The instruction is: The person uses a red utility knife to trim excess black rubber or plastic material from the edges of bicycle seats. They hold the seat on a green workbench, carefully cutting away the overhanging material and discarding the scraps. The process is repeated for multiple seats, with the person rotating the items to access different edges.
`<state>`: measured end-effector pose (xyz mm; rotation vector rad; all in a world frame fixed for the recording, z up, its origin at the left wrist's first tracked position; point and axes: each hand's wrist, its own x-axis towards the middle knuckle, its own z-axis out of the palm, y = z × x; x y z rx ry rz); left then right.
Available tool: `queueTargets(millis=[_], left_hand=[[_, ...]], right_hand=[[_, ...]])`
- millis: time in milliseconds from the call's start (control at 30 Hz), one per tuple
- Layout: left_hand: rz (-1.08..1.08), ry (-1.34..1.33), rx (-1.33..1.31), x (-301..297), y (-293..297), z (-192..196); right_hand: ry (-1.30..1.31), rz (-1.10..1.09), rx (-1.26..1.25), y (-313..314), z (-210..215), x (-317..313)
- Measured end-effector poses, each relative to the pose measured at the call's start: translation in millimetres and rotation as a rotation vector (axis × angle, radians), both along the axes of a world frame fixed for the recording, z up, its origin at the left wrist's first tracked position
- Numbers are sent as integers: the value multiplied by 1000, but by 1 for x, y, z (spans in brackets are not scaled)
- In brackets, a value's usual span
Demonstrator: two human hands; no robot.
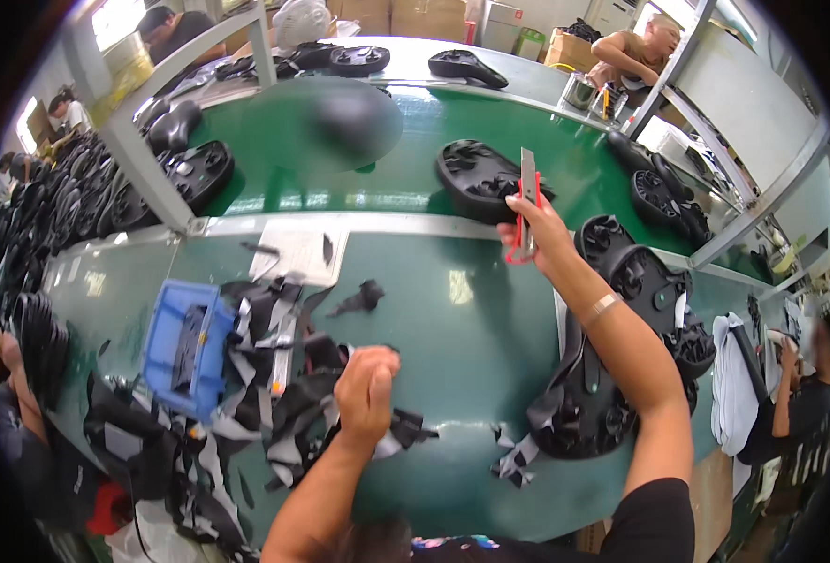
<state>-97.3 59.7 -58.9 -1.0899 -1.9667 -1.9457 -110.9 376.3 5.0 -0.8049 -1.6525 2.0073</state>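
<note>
My right hand (pixel 548 235) reaches out over the green belt, closed around a red utility knife (pixel 518 220) with its blade pointing up and away. Just beyond it lies a black bicycle saddle (pixel 471 174), underside up; whether my fingers touch it I cannot tell. My left hand (pixel 365 392) is curled above the near table, beside black and grey scraps (pixel 312 403); its palm is hidden, so anything inside does not show. To the right, under my right forearm, several black saddles (pixel 588 403) lie underside up in a pile.
A blue bin (pixel 185 352) stands among scraps on the left, near a white board (pixel 302 253). A metal rail (pixel 387 223) separates table and belt. Posts (pixel 147 169) rise on both sides. A blurred saddle (pixel 349 122) lies on the belt. Other people work around.
</note>
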Motion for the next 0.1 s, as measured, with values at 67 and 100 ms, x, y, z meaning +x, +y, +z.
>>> queueTargets(millis=[67,100], left_hand=[[-317,-682,317,-1,2,-11],[-315,-697,315,12,-6,-13]], right_hand=[[-20,169,23,-35,16,57],[-34,167,18,-43,15,69]])
